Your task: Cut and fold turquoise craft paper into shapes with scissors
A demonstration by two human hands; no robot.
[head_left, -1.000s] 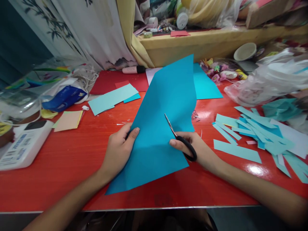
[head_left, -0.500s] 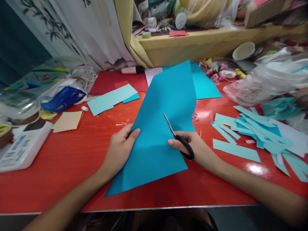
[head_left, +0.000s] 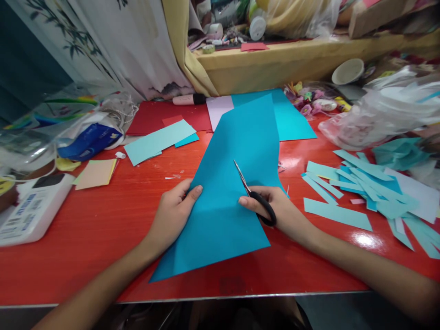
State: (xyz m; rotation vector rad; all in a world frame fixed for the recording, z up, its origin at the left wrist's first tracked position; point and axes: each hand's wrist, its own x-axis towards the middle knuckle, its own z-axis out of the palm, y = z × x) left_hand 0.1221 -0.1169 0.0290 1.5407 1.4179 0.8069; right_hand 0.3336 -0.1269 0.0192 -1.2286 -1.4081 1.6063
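A large sheet of blue paper (head_left: 220,215) is held tilted above the red table, its far part bent upward. Thumb on top and fingers beneath, my left hand (head_left: 177,208) pinches its left edge. My right hand (head_left: 271,206) is closed around the black handles of a pair of scissors (head_left: 261,208). The blades point away and to the left over the sheet, and they look nearly closed. The sheet runs along the scissors, with its right edge by my right hand. Some of my right fingers are hidden under the handle and paper.
Cut light-blue strips (head_left: 371,188) are heaped on the red table (head_left: 113,256) at right, near clear plastic bags (head_left: 374,114). Behind lie another blue sheet (head_left: 295,121) and red paper (head_left: 151,117). A white box (head_left: 37,215) and a blue packet (head_left: 91,140) stand left.
The raised far end of the blue sheet has dipped slightly, and its right edge has shifted beside my right hand. Both hands keep their grips, almost in the same place.
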